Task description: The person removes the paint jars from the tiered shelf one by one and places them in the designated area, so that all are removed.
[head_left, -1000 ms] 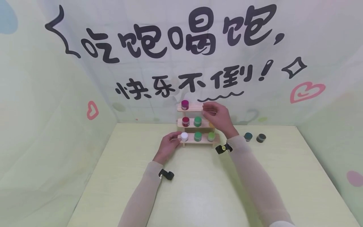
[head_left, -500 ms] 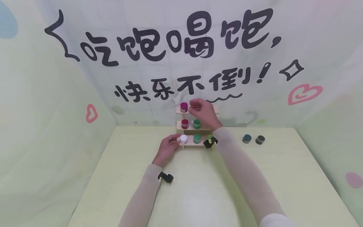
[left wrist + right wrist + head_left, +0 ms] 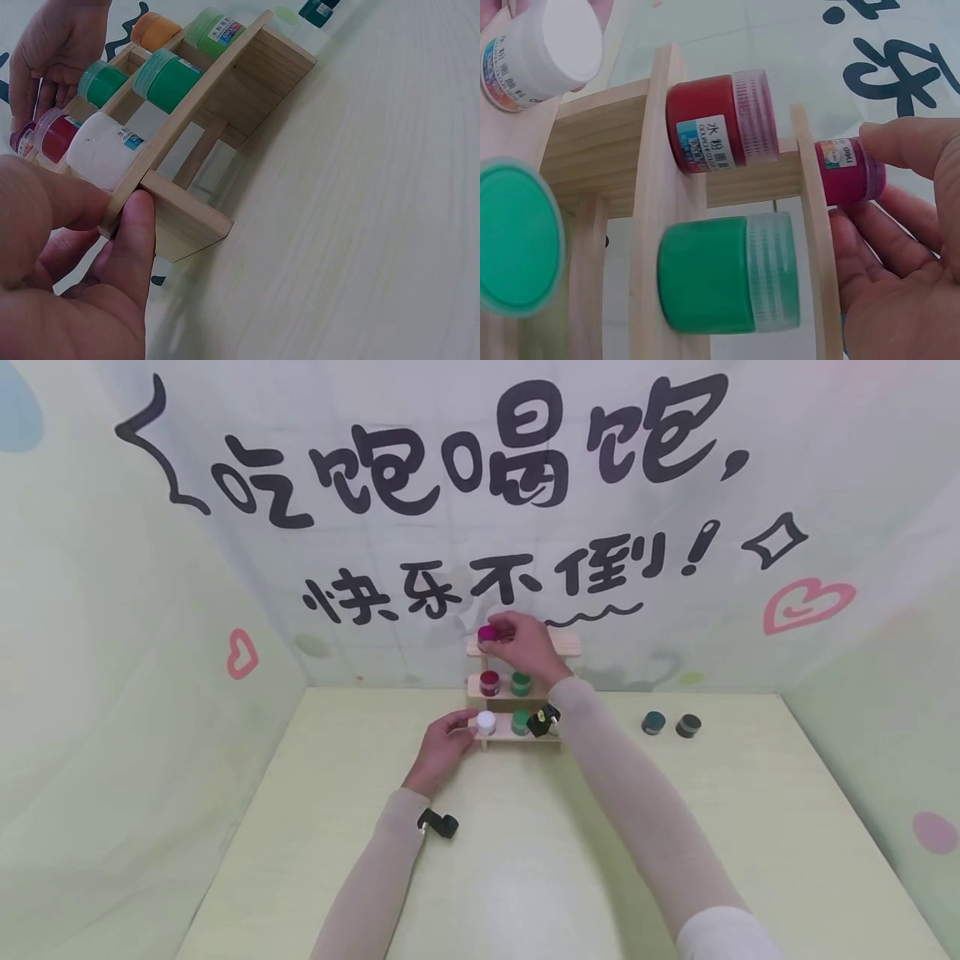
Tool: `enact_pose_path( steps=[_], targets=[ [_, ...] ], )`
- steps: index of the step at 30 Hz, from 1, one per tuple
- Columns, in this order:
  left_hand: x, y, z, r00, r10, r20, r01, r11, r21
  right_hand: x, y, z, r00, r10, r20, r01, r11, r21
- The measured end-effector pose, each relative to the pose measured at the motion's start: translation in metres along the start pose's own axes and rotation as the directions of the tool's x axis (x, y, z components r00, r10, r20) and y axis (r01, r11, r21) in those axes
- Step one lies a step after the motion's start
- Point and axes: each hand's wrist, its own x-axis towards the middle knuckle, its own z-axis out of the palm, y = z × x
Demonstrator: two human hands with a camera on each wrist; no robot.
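Note:
A three-step wooden rack [image 3: 568, 645] stands against the back wall with small paint jars on its steps. My left hand [image 3: 442, 750] grips the left end of its lowest step, thumb and finger on the board beside the white paint jar [image 3: 105, 154]. At the top step's left end, my right hand [image 3: 525, 645] holds the magenta paint jar [image 3: 844, 184], thumb on its lid side and fingers behind. A red paint jar [image 3: 705, 124] and a green paint jar [image 3: 705, 274] sit on the middle step. Another green paint jar [image 3: 169, 79] stands on the lowest step.
An orange paint jar [image 3: 155, 30] and a light green paint jar [image 3: 216, 31] sit toward the rack's right end. On the table [image 3: 337, 893], right of the rack, stand a dark teal jar [image 3: 653, 723] and a blackish jar [image 3: 688, 726]. A printed cloth [image 3: 405, 535] hangs behind.
My right hand has moved left along the top step, from near its right end to the magenta paint jar, and now holds it. My left hand keeps its grip on the rack.

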Motion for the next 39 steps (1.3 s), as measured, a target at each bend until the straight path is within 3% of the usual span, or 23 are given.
enact_pose_path(
  steps=[7, 20, 28, 39],
  targets=[
    [0.001, 0.000, 0.000, 1.000, -0.012, 0.017, 0.012, 1.000, 0.004, 0.001, 0.002, 0.002, 1.000, 0.005, 0.006, -0.004, 0.999, -0.050],
    [0.000, 0.003, 0.001, 1.000, -0.012, 0.011, 0.012, 1.000, 0.008, -0.014, 0.002, -0.007, 1.000, -0.005, -0.014, 0.005, 0.999, 0.040],
    [0.000, 0.003, 0.000, 1.000, -0.020, -0.010, 0.020, 1.000, -0.017, -0.025, 0.000, -0.014, 0.998, -0.053, -0.033, 0.055, 0.996, 0.069],
    [0.002, 0.004, 0.002, 1.000, -0.025, -0.011, 0.025, 0.999, -0.021, -0.049, 0.003, -0.024, 0.996, -0.049, -0.074, 0.058, 0.990, 0.127]
  ],
)
